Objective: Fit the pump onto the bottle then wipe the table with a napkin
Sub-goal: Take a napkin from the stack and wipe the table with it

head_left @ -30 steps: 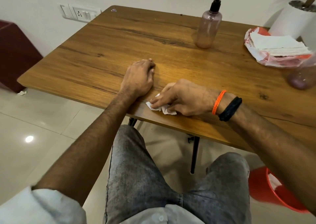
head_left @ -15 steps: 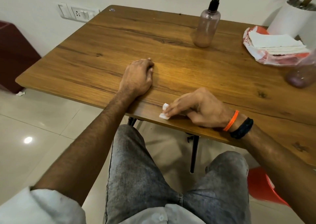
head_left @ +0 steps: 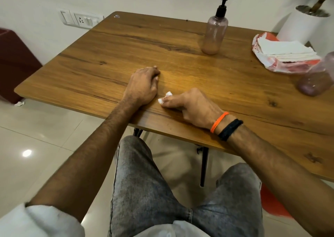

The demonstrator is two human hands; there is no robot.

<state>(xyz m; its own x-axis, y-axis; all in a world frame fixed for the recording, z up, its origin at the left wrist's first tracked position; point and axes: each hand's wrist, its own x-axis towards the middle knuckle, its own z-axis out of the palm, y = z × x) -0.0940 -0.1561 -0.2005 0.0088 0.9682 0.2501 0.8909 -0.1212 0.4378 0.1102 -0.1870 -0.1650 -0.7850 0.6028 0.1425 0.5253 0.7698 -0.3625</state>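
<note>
My right hand (head_left: 194, 106) lies on the bench (head_left: 112, 52) close to its near edge, and its fingers are curled down onto a small crumpled white napkin (head_left: 164, 98), pinching it against the wood. Only a little part of the napkin shows past the fingertips. On the wrist of this hand I see an orange band (head_left: 218, 122) and a black band (head_left: 230, 129).

My left hand (head_left: 144, 85) rests just beside the napkin, also near the near edge, with the fingers loosely curled and holding nothing that I can see.

Farther out, near the far edge of the bench, the bottle (head_left: 215, 36) stands upright with the black pump (head_left: 222, 7) fitted on its top. At the far right corner a stack of white napkins (head_left: 287, 50) lies on a red and white plastic wrapper (head_left: 267, 63). At the right edge of the bench there is a second pinkish bottle (head_left: 318, 75), blurred and cut off by the picture edge, so I cannot tell its position well.
</note>
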